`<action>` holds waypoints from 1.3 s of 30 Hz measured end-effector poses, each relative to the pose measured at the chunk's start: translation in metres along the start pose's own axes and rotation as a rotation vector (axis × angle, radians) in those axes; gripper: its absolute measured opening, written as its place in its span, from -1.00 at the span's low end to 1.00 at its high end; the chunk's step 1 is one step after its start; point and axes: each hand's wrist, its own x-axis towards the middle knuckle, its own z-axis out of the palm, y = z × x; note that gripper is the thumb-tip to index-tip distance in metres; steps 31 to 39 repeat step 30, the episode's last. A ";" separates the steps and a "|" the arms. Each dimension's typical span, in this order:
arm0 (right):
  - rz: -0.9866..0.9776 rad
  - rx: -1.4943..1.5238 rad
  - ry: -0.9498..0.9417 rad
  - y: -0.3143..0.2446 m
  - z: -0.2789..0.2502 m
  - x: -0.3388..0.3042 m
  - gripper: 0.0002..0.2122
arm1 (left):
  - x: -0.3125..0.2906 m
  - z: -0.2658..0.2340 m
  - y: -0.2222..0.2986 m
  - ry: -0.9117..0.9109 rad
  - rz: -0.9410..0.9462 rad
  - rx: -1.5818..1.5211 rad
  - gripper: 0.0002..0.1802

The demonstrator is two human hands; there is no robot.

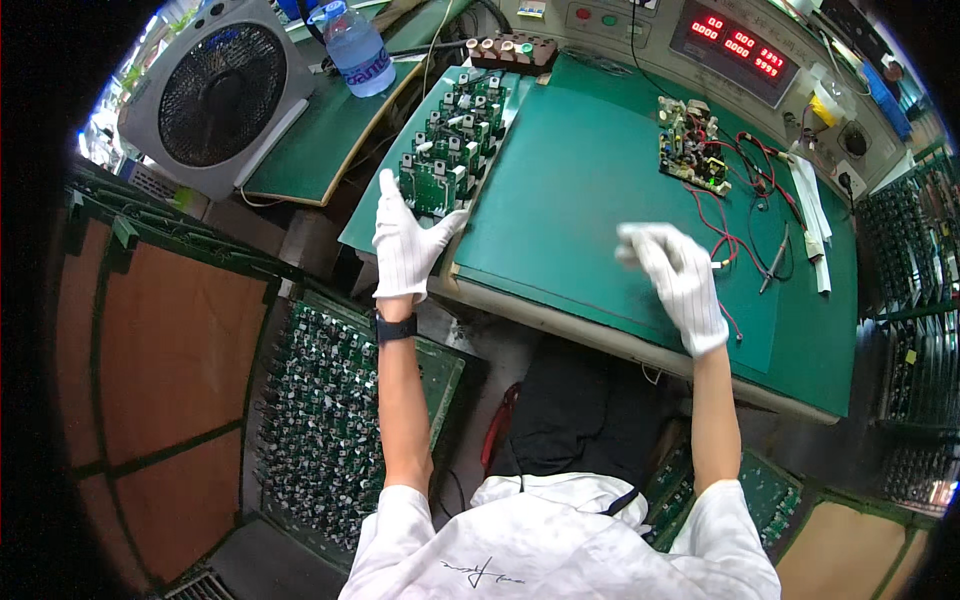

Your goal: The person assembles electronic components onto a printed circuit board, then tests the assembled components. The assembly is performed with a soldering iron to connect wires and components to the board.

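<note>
My left hand [408, 240], in a white striped glove, is at the near end of a row of green circuit boards [460, 130]. Its fingers point away along the left side of the nearest circuit board [432, 186], with the thumb spread out at that board's lower right corner. My right hand [678, 275], gloved the same way, hovers over the green mat [560, 200] with its fingers curled together. The fingertips are slightly blurred, and their undersides are hidden. Farther back lies a populated circuit board [692, 145] with red and black wires attached.
A test probe [775, 262] lies by the wires. Behind the mat stands a panel with a red digital display [735, 45]. A fan [222, 95] and water bottle [355, 50] are at the left. Below, a tray [445, 385] carries many boards; racks of boards [915, 240] stand right.
</note>
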 end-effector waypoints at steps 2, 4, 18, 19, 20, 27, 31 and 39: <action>0.000 -0.019 -0.020 0.007 -0.007 -0.043 -0.77 | -0.011 -0.007 0.009 0.174 -0.013 -0.085 0.20; 0.073 0.058 -0.055 0.026 -0.014 -0.091 -0.77 | -0.023 -0.016 0.044 0.304 -0.061 -0.190 -0.12; 0.468 -0.115 0.102 0.179 -0.008 -0.319 -0.77 | 0.017 0.123 0.204 -0.240 0.588 -0.198 -0.75; 0.568 -0.052 0.175 0.196 -0.013 -0.348 -0.76 | 0.013 0.127 0.203 -0.251 0.604 -0.200 -0.75; 0.596 -0.074 0.227 0.215 -0.017 -0.380 -0.75 | 0.010 0.128 0.202 -0.257 0.621 -0.179 -0.77; 1.024 0.098 0.471 0.289 0.008 -0.557 -0.72 | 0.004 0.130 0.211 -0.298 0.642 -0.129 -0.76; 1.063 0.102 0.449 0.297 0.033 -0.595 -0.71 | -0.011 0.143 0.217 -0.277 0.694 -0.125 -0.79; 1.063 0.102 0.449 0.297 0.033 -0.595 -0.71 | -0.011 0.143 0.217 -0.277 0.694 -0.125 -0.79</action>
